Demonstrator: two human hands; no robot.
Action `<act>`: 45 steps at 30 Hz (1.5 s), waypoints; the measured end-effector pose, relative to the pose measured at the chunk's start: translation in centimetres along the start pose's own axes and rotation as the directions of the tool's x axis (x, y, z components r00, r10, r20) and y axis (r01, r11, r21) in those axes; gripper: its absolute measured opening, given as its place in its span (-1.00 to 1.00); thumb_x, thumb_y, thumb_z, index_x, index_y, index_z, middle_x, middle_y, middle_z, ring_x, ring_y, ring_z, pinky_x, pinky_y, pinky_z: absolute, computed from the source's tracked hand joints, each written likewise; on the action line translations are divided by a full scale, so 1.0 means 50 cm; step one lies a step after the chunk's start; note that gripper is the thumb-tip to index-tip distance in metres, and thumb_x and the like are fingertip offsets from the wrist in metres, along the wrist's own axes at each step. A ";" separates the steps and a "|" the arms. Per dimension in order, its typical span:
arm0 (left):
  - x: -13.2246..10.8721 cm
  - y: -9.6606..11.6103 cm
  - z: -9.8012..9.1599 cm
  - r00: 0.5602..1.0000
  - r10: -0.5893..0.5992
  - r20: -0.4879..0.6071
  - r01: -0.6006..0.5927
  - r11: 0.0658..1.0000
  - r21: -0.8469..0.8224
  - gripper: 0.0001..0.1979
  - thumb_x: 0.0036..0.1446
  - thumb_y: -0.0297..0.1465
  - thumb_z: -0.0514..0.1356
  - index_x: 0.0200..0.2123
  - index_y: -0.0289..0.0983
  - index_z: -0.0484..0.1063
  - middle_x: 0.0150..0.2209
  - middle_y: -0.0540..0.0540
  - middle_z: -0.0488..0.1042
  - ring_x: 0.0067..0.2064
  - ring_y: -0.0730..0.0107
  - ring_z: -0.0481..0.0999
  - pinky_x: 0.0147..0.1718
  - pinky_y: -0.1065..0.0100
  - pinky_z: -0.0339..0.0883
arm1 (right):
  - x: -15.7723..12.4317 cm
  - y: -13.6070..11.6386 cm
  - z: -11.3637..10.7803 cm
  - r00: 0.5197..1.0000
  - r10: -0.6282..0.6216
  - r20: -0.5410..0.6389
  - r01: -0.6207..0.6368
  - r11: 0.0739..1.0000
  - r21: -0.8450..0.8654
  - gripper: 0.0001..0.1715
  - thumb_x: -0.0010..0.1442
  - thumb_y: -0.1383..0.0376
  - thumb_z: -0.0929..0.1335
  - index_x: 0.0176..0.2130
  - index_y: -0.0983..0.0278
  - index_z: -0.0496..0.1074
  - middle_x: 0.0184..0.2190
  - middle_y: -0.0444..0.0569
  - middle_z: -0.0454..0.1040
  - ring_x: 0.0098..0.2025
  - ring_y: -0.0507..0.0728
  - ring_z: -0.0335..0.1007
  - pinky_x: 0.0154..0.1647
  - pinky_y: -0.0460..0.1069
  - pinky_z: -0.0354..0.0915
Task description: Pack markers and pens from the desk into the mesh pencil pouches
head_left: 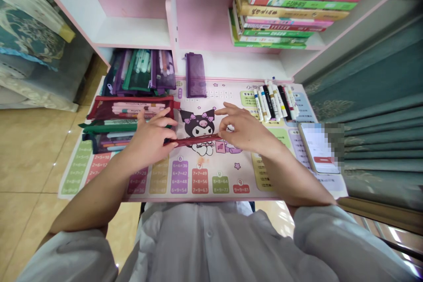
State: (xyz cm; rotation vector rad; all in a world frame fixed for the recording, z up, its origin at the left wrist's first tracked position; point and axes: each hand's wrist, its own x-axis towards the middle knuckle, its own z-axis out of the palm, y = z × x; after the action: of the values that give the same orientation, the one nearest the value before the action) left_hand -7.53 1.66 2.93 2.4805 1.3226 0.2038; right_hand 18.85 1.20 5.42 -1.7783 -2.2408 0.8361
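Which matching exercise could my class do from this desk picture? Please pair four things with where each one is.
Things:
1. Purple mesh pouch
2. Marker pens
3. Smartphone
4. Slim dark red pouch

Places:
A. Between the left hand and the right hand
B. At the top edge of the multiplication mat
C. At the mat's right side, screen up
D. Side by side at the mat's upper right

Pairs: 1-B, 2-D, 3-C, 4-A
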 end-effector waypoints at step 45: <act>0.000 -0.004 -0.008 1.000 0.010 0.023 -0.011 0.999 0.037 -0.86 0.08 -0.38 0.27 -0.51 -0.18 0.55 0.00 -0.09 0.57 0.30 -0.14 0.26 0.27 -0.37 -0.28 | 0.013 0.052 -0.023 1.000 0.008 -0.001 -0.008 1.000 -0.012 -0.82 0.04 0.29 0.32 -0.56 0.19 0.44 0.16 -0.07 0.45 0.39 0.36 0.06 0.35 0.40 0.03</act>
State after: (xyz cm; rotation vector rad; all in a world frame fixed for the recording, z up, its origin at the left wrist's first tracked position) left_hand -7.80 1.85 3.24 2.5135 1.3165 0.1545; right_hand 21.39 2.54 4.90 -1.7933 -2.2444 0.8244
